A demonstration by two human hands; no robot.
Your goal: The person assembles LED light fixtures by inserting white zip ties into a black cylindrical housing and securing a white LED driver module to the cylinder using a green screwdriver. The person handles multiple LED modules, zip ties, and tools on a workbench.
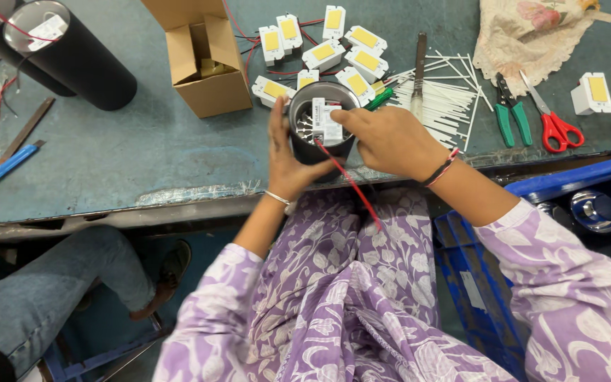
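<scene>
The dark metal cup (319,127) stands at the counter (143,155) edge, mouth up toward the camera. The left hand (288,159) wraps its near-left wall, fingers curled around it. The right hand (390,138) comes in from the right, fingers pinching the white module (327,120) inside the mouth (the tips are hard to make out). A red wire (351,184) trails down toward the lap. The cup's base is hidden.

open brown cardboard box (203,60) | table's far side; white label (47,32) | black cylinder (79,60)
</scene>
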